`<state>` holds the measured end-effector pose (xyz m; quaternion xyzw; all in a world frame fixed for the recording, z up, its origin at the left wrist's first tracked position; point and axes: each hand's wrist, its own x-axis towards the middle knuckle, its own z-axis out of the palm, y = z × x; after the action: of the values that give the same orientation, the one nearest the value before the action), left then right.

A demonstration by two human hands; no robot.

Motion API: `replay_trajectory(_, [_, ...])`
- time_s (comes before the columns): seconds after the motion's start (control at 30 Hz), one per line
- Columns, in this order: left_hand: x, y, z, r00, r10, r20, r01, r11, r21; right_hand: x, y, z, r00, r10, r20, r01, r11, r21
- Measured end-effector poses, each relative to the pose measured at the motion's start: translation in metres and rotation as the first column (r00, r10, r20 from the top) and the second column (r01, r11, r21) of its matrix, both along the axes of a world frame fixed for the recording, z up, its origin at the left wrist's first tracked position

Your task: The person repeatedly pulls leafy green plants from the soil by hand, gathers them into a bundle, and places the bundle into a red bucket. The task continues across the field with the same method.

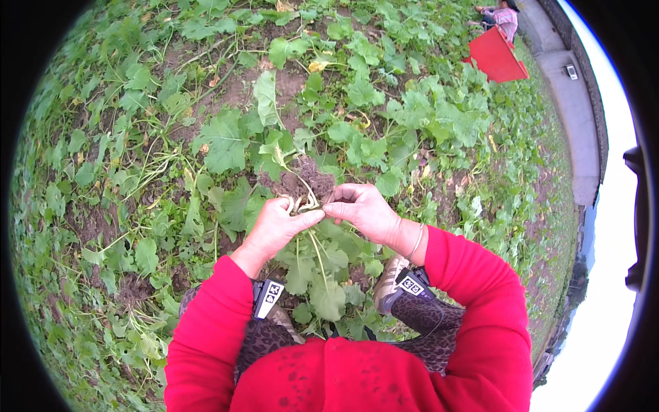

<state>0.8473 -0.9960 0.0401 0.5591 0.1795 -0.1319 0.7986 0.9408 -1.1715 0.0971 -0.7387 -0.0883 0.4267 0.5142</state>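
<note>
An uprooted leafy plant is held in front of me, its soil-caked root clump (316,175) facing away from my body. My left hand (270,224) grips the pale stems (309,202) just below the roots, thumb laid along them. From the other side, the thumb and fingers of my right hand (363,211) pinch at the stem base, close to the left thumb tip. What exactly lies between the right fingertips is hidden. Broad green leaves (327,298) hang below my hands towards my shoes.
Leafy plants (221,141) cover the ground around me, with patches of bare soil (226,95) between. My shoe (389,280) stands among leaves. At the far right, a red plastic crate (497,56) sits near another person (503,18), beside a concrete strip (569,103).
</note>
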Motion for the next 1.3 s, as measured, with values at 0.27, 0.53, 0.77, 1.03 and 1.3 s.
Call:
replay_trajectory(0.27, [0.019,-0.004,0.011,0.987,0.065,0.150,-0.022,0.963,-0.267,0.038,0.040,0.084,0.985,0.152,-0.078,-0.169,0.928,-0.331])
replay_trajectory(0.53, [0.021,-0.011,0.006,0.990,0.102,0.099,-0.093,0.991,-0.092,0.111,-0.074,0.208,0.867,0.437,0.239,-0.141,0.676,-0.723])
replay_trajectory(0.77, [0.018,-0.002,0.008,0.962,0.269,0.049,-0.269,0.963,0.001,0.174,-0.246,0.085,0.552,0.823,0.132,-0.150,0.253,-0.956])
replay_trajectory(1.03, [0.024,-0.020,0.021,0.877,0.467,-0.113,-0.455,0.883,0.117,0.219,-0.196,-0.136,0.484,0.684,0.546,-0.435,0.730,-0.527])
replay_trajectory(1.3, [0.003,-0.061,0.030,0.759,0.587,-0.282,-0.570,0.808,0.148,0.148,-0.112,-0.219,0.344,0.562,0.752,-0.484,0.792,-0.372])
